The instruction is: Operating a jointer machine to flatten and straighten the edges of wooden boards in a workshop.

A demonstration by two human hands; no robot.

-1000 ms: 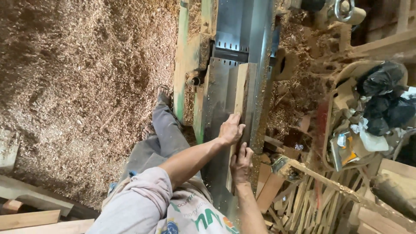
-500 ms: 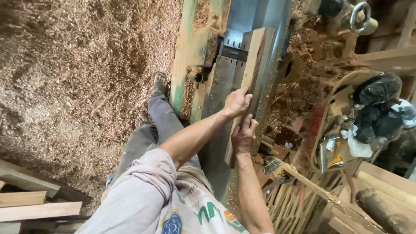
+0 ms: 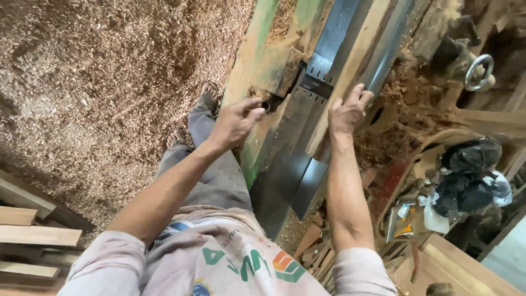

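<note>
Wooden board (image 3: 350, 71) is lying along the steel planer bed (image 3: 298, 148), most of it already beyond the cutter slot. Right hand (image 3: 346, 112) is pressing flat on its near end, fingers spread; left hand (image 3: 236, 121) is hovering loosely curled, empty.

black (image 3: 466, 164) and white (image 3: 438, 219) plastic bags, right.
</note>
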